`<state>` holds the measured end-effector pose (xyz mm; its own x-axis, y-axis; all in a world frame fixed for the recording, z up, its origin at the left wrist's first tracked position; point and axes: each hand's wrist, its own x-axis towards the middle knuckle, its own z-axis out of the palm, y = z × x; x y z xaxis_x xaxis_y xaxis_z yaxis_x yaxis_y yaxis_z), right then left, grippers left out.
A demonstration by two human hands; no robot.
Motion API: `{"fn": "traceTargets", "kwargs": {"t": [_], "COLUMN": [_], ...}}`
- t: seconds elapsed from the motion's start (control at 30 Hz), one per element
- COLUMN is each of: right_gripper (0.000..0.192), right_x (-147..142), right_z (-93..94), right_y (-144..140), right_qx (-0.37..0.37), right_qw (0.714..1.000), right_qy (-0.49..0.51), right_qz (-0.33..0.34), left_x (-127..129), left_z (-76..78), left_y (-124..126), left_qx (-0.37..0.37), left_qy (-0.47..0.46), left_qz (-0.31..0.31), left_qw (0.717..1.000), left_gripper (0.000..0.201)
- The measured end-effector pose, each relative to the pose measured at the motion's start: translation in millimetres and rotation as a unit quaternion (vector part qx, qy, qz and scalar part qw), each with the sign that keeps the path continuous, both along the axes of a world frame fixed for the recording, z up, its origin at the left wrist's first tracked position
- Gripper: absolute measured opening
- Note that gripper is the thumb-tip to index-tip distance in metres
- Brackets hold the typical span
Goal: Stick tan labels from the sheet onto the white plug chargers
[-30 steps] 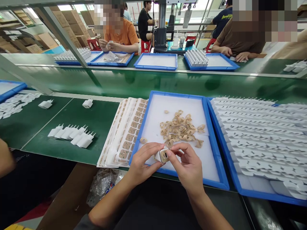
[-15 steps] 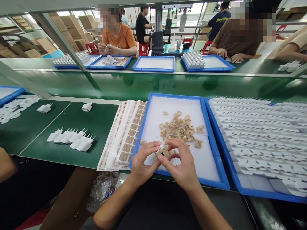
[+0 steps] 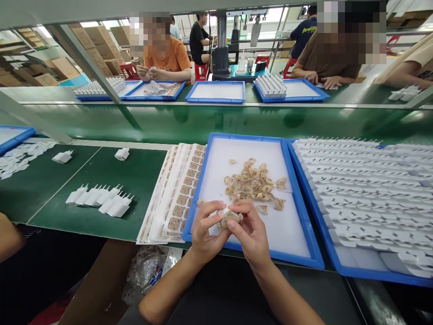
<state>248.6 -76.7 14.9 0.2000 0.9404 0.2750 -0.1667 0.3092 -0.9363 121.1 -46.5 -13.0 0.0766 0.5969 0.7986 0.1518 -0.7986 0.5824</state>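
White charger [image 3: 229,220] being pinched between left hand [image 3: 205,232] and right hand [image 3: 251,234] over near edge of blue tray [image 3: 306,246], tan sticker being pressed on; finished chargers [image 3: 101,200] lying well left of tray, full batch [image 3: 365,189] waiting just right.

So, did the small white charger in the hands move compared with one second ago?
Yes. The charger is now nearer the front rim of the blue tray, whereas earlier it sat higher over the tray, closer to the tan pile.
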Motion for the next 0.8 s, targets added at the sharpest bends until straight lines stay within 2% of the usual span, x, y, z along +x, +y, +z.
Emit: {"fn": "traceTargets", "kwargs": {"t": [0.1,0.23,0.33,0.57,0.8], "right_gripper": [0.006,0.006,0.011,0.009,0.015], "right_x": [-1.3,-1.1,-1.5,-3.7,-4.7], "right_z": [-1.3,-1.1,0.5,3.5,3.0], "right_y": [1.6,2.8,2.9,2.8,2.9], "right_qx": [0.01,0.009,0.016,0.011,-0.019], "right_qw": [1.0,1.0,1.0,0.999,0.998], "right_qy": [0.012,0.013,0.002,0.022,0.056], "right_qz": [-0.017,-0.01,-0.014,-0.023,-0.025], "left_x": [0.2,1.1,1.8,2.3,2.7], "left_z": [0.6,2.1,4.3,8.7,5.6], "left_y": [0.5,1.6,2.7,2.9,2.9], "left_qx": [0.016,0.035,0.061,0.105,0.114], "left_qy": [0.01,0.03,0.047,0.071,0.077], "left_qz": [0.006,0.016,0.032,0.061,0.07], "left_qw": [1.0,0.999,0.997,0.99,0.988], "left_gripper": [0.052,0.048,0.044,0.039,0.042]}}
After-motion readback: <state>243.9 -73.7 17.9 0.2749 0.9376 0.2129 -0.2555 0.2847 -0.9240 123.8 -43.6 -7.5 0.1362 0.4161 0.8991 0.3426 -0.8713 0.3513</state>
